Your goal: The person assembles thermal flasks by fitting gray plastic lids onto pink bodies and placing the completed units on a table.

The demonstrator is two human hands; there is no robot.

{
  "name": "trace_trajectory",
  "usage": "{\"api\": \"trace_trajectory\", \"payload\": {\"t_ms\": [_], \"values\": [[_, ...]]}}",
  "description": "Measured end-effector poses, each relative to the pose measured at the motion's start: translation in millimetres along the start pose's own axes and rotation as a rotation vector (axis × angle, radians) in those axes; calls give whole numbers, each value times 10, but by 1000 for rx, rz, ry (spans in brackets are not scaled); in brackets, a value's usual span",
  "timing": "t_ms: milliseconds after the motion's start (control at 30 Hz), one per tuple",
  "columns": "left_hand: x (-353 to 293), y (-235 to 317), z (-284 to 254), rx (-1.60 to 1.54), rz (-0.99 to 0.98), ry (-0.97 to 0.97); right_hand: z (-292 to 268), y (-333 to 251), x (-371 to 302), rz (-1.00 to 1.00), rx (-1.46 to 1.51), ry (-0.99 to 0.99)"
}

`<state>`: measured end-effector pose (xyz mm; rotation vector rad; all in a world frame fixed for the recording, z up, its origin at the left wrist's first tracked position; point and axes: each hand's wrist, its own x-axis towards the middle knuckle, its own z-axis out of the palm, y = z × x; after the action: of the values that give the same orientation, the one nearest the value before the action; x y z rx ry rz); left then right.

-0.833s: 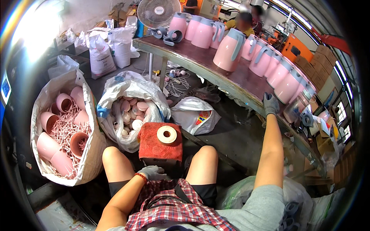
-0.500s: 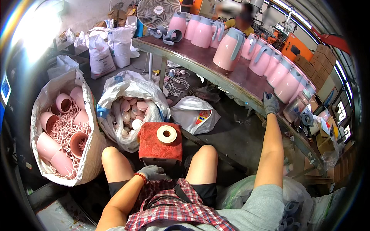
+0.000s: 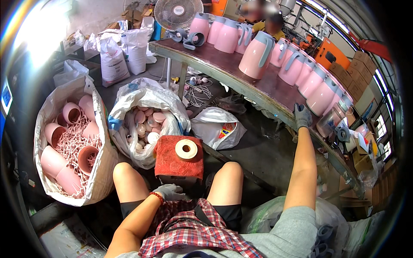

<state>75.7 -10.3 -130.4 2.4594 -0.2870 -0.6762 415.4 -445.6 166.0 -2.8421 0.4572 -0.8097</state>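
1. Bulging at the far left, a big white sack (image 3: 106,182) holds pink cups (image 3: 53,160) and lots of little pink bits (image 3: 77,133). Its sides stand up high, which I guess stops them from spilling.
2. Next to it, a white bag (image 3: 150,93) has its mouth open wide, so I can see small pink caps (image 3: 159,117) inside. That probably makes them easy to reach.
3. The person's left hand (image 3: 170,192), in a grey glove, lies low by the lap, near the red cloth (image 3: 170,159). Its fingers look loose and stretched out, with nothing in them that I can see. It seems to be resting.
4. That cloth covers a dark stand (image 3: 178,180) between the knees, maybe to make a soft top. A cream ring (image 3: 192,151) lies flat on it.
5. On the table (image 3: 211,56), many pink jugs (image 3: 320,94) stand upright, so they look steady. One tall pink jug (image 3: 254,60) stands near the front edge.
6. The right hand (image 3: 303,117), gloved too, is at the table edge, just beside those jugs, maybe for leaning. I see nothing in it, but I cannot tell if its fingers grip the edge.
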Motion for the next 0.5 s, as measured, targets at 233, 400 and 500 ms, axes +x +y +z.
{"api": "trace_trajectory", "payload": {"t_ms": [233,400,500], "values": [[-24,27,-33,-16,-12,-12,64,40,29,-34,23,47],[-4,1,-24,-6,-6,-21,110,59,84,-44,18,52],[-19,2,-25,-4,-2,-20,82,48,64,-51,31,57]]}}
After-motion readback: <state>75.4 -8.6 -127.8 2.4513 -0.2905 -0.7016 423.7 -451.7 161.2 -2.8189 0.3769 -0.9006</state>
